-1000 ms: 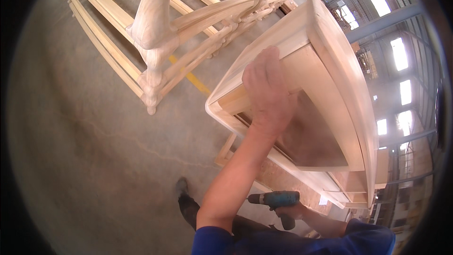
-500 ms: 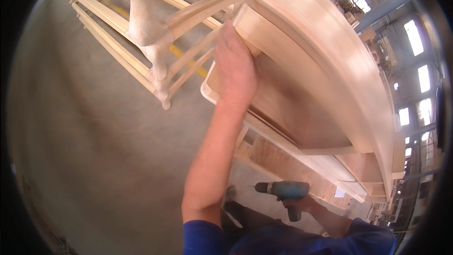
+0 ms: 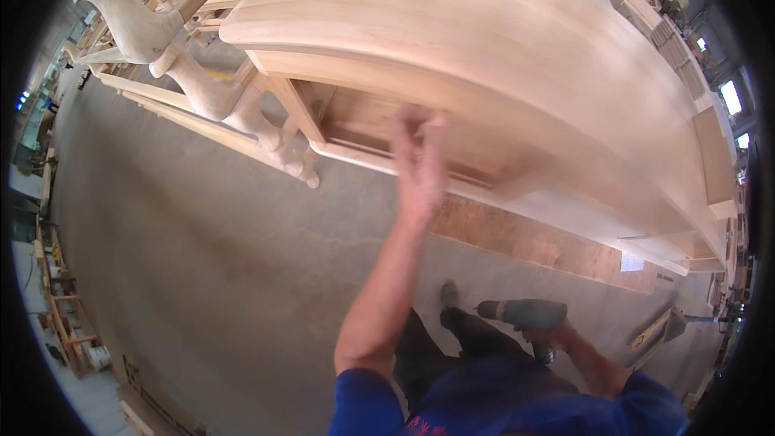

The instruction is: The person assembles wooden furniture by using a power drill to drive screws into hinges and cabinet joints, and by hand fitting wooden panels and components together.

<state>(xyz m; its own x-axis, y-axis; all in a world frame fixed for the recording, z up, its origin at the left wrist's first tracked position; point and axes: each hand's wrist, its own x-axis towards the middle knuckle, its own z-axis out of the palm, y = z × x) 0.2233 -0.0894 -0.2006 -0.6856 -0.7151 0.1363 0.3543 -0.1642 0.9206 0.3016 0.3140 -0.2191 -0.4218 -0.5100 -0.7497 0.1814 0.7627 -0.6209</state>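
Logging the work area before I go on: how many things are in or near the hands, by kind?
Unfinished wooden furniture piece, at the left hand: 1
Cordless drill, in the right hand: 1
Turned wooden legs beside it: 2 clearly visible
Board on the floor: 1
Total: 5

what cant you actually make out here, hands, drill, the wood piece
- Left hand, head view: motion-blurred in front of the wooden furniture piece; whether it touches the wood cannot be told.
- Right hand, head view: mostly hidden behind the cordless drill; its fingers do not show.
- Drill tip: blurred and small, so any bit is unreadable.
- Furniture piece: its right end curves into the fisheye rim and is cut off.
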